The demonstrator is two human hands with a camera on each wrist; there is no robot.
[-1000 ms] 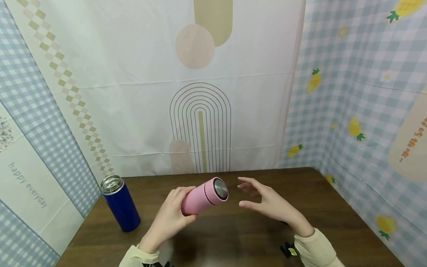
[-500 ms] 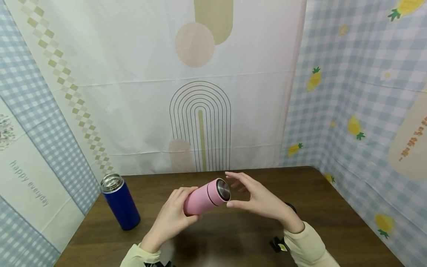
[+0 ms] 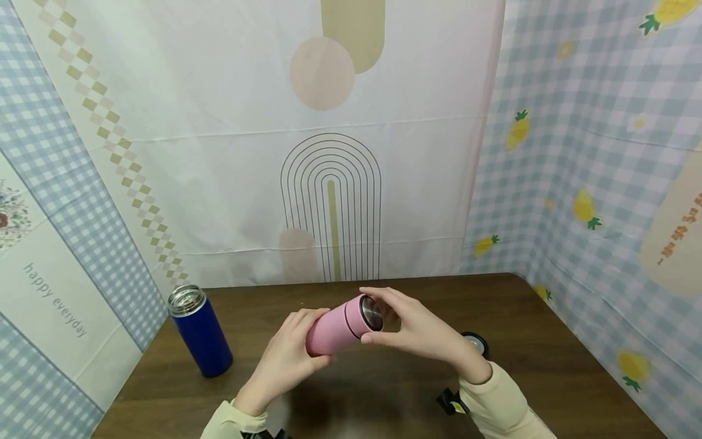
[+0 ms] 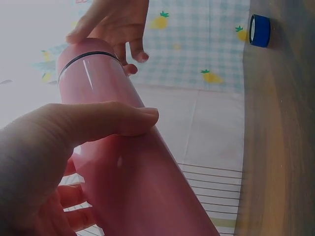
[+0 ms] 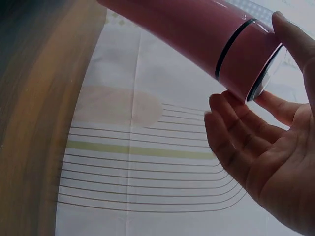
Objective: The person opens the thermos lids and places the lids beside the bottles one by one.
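Pink bottle (image 3: 331, 331) was up in the air over the table (image 3: 537, 341), between its left and right edges, tilted with the lid (image 3: 355, 318) end higher. Left hand (image 3: 285, 356) had its grip wrapped round the body, thumb on one side, fingers on the other. Right hand (image 3: 421, 330) had its grip spread around the lid; couldn't tell if it actually pinched. Looked stiff, probably metal, so no squish, maybe hefty if full. That shiny finish could've been slick though. Best hold IMO was full wrap on the body, fingertips round the lid's side.
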